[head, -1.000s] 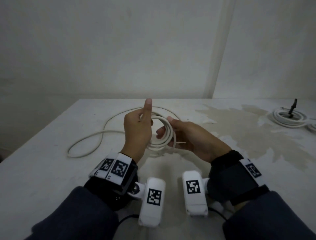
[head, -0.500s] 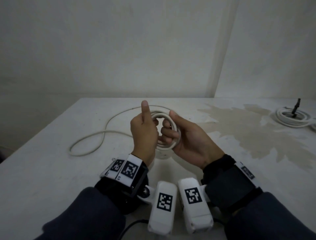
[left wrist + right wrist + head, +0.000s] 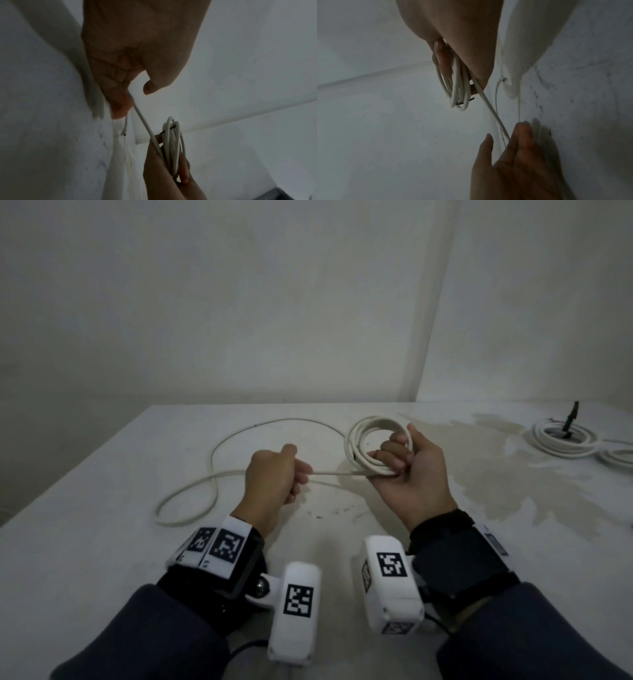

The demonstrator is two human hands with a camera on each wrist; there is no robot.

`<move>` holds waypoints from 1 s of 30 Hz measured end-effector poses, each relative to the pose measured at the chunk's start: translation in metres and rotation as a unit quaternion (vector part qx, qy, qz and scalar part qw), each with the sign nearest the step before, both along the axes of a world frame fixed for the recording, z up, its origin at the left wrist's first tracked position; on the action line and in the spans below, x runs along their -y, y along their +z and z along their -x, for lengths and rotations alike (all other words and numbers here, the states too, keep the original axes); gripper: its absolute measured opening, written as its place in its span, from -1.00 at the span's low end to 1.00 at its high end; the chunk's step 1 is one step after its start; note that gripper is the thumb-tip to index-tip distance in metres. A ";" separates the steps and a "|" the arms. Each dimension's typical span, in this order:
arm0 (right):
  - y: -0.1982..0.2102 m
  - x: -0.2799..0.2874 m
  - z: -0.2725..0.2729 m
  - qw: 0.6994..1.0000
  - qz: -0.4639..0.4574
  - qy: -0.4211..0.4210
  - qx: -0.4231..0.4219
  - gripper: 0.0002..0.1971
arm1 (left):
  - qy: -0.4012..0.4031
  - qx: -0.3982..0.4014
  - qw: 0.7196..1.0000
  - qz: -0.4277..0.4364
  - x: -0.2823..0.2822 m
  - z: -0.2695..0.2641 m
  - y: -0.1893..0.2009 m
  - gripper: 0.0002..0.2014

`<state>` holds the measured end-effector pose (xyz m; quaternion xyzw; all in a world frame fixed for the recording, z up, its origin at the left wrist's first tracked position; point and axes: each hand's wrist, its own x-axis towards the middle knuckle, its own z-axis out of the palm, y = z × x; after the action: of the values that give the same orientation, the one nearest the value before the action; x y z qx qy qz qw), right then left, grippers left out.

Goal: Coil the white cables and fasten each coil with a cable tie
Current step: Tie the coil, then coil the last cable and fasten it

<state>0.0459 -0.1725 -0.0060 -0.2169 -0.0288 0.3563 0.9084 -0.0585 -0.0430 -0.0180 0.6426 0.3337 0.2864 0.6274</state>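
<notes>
White loose cable (image 3: 191,494) trails in an S-loop on the left of the table (image 3: 85,542), round section, smooth sheath, not yet wound in. I read the left hand (image 3: 274,477) as curled round the run of that cable, thumb up; the left wrist view shows the fingers (image 3: 118,105) closed on the strand as it leaves toward the coil. That strand runs taut across the gap to the right.

The right hand (image 3: 414,470) is clamped on the coil (image 3: 373,446), fingers through the middle, several turns stacked and held clear of the table. A dark thin piece (image 3: 464,101) crosses the turns in the right wrist view; can't tell whether it's a tie.

Risks as I judge them:
- Slick stiff sheath wants to spring open; if the right-hand grip loosens, the turns fan out.
- Too much pull from the left could drag the turns off the fingers or make the next one too tight.
- Slack loop could kink as it's drawn in.

Far right: finished coil (image 3: 561,436), flat on the stained patch, with a black tie (image 3: 572,416) sticking up.
</notes>
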 end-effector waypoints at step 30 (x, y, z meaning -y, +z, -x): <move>-0.004 -0.009 0.014 0.970 0.140 0.189 0.064 -0.54 | -0.005 0.113 0.980 -0.165 0.004 0.001 0.006 -0.82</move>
<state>0.0323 -0.1632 -0.0099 -0.3546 -0.0773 0.5075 0.7815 -0.0593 -0.0469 -0.0115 0.7021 0.2058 0.4053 0.5481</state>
